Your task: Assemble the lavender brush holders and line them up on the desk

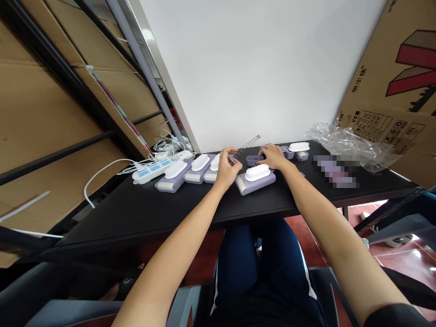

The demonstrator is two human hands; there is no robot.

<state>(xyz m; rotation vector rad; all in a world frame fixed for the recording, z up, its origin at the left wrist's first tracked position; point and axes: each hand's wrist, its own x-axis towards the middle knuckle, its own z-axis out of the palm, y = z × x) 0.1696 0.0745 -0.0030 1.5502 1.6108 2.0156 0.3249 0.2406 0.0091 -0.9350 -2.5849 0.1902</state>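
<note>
My left hand (227, 169) is closed, its fingers curled around one end of a thin coil spring (250, 142) that stretches up and to the right. My right hand (272, 156) bends over the table with its fingertips on a hollow purple plastic shell (252, 160); part of what it grips is hidden under the fingers. Just in front of both hands lies a purple brush (258, 180) with a white bristled oval on top. Several similar purple brushes (175, 175) stand in a row left of my left hand.
A white power strip (153, 170) with cables sits at the left on the black table (136, 213). Right of my right hand are another white-topped brush part (299, 147), a blurred purple patch (335, 172) and a clear plastic bag (354, 145). A cardboard box (384, 91) stands behind.
</note>
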